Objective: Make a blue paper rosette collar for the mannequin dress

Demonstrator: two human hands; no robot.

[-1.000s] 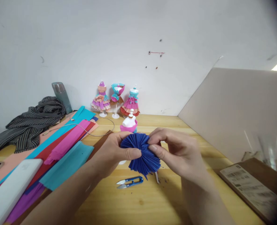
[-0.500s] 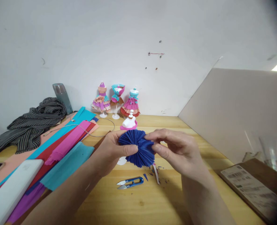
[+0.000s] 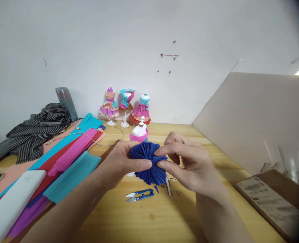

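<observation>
A round, pleated rosette of dark blue crepe paper (image 3: 145, 151) is held up above the table between both hands. My left hand (image 3: 122, 163) grips its left side, the thumb lying across the front near the centre. On the right side, my right hand (image 3: 187, 162) pinches the pleats between thumb and index finger, close to the middle. Below the rosette, blue-handled thread snips (image 3: 140, 195) lie on the table beside small blue paper scraps (image 3: 156, 189). Just behind stands a small white mannequin (image 3: 140, 130) with a pink wrap, its lower part hidden.
Three little mannequins in paper dresses (image 3: 141, 109) stand by the wall. Coloured crepe paper sheets (image 3: 73, 175), a white board-like object (image 3: 17, 202), a striped cloth (image 3: 40, 126) and a flask (image 3: 67, 103) fill the left. A cardboard box (image 3: 268, 199) lies at the right.
My right thumb and index finger have moved inward from the rosette's right edge towards its centre, pressing the pleats there. My left hand keeps its hold.
</observation>
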